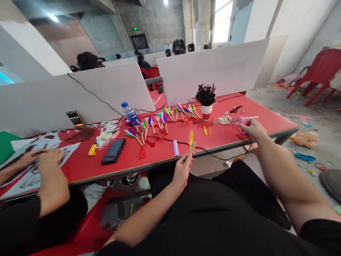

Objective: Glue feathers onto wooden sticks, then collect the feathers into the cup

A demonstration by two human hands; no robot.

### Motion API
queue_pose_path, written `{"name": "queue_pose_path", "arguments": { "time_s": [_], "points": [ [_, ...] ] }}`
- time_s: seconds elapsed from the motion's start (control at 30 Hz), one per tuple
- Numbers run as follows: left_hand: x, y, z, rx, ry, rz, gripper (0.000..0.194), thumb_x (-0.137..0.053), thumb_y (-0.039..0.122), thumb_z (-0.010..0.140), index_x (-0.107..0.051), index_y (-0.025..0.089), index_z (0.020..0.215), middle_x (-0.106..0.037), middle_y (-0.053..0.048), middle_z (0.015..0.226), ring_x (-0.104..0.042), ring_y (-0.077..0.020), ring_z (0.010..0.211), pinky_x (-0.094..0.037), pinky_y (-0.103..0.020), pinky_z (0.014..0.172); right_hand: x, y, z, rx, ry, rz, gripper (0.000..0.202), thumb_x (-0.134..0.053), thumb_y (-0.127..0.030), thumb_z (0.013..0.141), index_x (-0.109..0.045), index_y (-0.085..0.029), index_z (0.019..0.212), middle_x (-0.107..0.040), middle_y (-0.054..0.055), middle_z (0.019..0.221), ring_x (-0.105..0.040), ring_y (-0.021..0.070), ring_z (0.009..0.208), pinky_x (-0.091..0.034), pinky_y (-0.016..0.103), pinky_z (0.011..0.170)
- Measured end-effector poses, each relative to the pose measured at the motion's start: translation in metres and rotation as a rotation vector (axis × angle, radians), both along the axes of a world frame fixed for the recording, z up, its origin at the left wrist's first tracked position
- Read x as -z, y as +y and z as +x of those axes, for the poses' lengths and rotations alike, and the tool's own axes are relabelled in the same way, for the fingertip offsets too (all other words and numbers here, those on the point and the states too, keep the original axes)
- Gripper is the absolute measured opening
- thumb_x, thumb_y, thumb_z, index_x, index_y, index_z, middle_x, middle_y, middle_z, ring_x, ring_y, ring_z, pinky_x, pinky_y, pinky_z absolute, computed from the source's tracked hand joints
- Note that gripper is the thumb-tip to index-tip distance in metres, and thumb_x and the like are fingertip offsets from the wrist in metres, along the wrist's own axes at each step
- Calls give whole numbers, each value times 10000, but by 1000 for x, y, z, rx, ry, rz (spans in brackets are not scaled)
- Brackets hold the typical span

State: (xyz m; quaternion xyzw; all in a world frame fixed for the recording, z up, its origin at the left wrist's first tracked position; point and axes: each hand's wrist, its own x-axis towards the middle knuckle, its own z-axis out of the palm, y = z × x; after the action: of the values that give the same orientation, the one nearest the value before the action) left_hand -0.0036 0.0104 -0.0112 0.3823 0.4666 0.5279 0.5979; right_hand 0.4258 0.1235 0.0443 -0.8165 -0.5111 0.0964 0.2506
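Near the table's front edge, my left hand pinches a small pale wooden piece with a yellow feather upright on it. Farther right, my right hand is closed around a pink glue gun with a white stick out of its back. The gun's front is beside a small dish with whitish bits. Two loose yellow-orange feathers lie between the hands. A lilac block is left of my left hand.
Feathered sticks with red tassels, a bottle, a dark phone-like item, a yellow-handled tool and a cup of black feathers stand or lie on the red table. A black cable crosses it. Another person's hands are at left.
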Motion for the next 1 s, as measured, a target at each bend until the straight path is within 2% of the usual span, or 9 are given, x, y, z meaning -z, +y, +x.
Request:
{"name": "queue_pose_path", "arguments": {
  "time_s": [0.07,0.13,0.23,0.33,0.43,0.53,0.63,0.77,1.0],
  "points": [
    [1,0,0,7,-19,-5,621,-966,735,704,-821,157,879,-706,-70,943,-444,-83,685,-278,-177,534,-5,-22,-4,97,-154,17,629,-628,-831,965,-598,-246,737,-672,93,720,-603,245,733,-377,349,648],
    [1,0,2,17,-40,-7,624,-966,734,707,-830,157,902,-683,-58,920,-437,-82,680,-266,-177,529,-3,-41,-16,62,-243,34,652,-536,-800,1016,-547,-256,659,-633,97,663,-576,249,698,-339,362,628],
    [1,1,5,5,-66,-13,649,-974,729,698,-859,159,986,-650,-40,882,-442,-83,673,-256,-185,523,12,-55,-56,-232,-223,90,492,-563,-619,1036,-608,-244,722,-679,78,697,-603,229,689,-359,347,636],
    [0,1,7,-9,-80,-18,679,-983,724,686,-871,159,1045,-643,-31,874,-441,-77,659,-242,-191,519,28,-50,-111,-510,-170,9,278,-648,-491,1003,-753,-233,1006,-802,61,899,-711,231,824,-425,319,697],
    [-1,0,6,-14,-85,9,659,-980,720,701,-864,159,1025,-640,-24,858,-433,-71,648,-245,-190,519,31,-32,-158,-442,-236,-35,369,-676,-546,1023,-770,-237,1200,-841,87,1051,-762,272,990,-453,326,731],
    [-1,0,3,-25,-82,30,630,-977,715,716,-845,156,975,-661,-34,873,-440,-70,651,-253,-185,517,24,-14,-186,-322,-217,-88,456,-699,-653,1014,-768,-240,1193,-848,106,1149,-779,298,1080,-493,336,758],
    [-1,1,0,-30,-81,27,633,-975,715,728,-845,153,988,-670,-38,890,-446,-65,649,-255,-179,513,19,-3,-196,-323,-227,-146,451,-660,-629,1051,-760,-228,1232,-840,129,1257,-779,316,1166,-530,357,810],
    [-2,0,1,-4,-84,30,663,-972,736,720,-854,155,1016,-651,-26,870,-456,-67,653,-273,-182,522,14,4,-196,-360,-256,-231,367,-560,-440,1117,-767,-193,1293,-823,187,1330,-774,330,1221,-548,364,853],
    [-5,-2,0,19,-74,44,586,-934,720,779,-822,159,908,-664,-34,869,-441,-81,662,-276,-203,542,-5,-19,-193,-526,-342,-333,215,-665,-255,995,-820,-146,1097,-839,203,1169,-788,320,1084,-516,336,807]
  ]
}}
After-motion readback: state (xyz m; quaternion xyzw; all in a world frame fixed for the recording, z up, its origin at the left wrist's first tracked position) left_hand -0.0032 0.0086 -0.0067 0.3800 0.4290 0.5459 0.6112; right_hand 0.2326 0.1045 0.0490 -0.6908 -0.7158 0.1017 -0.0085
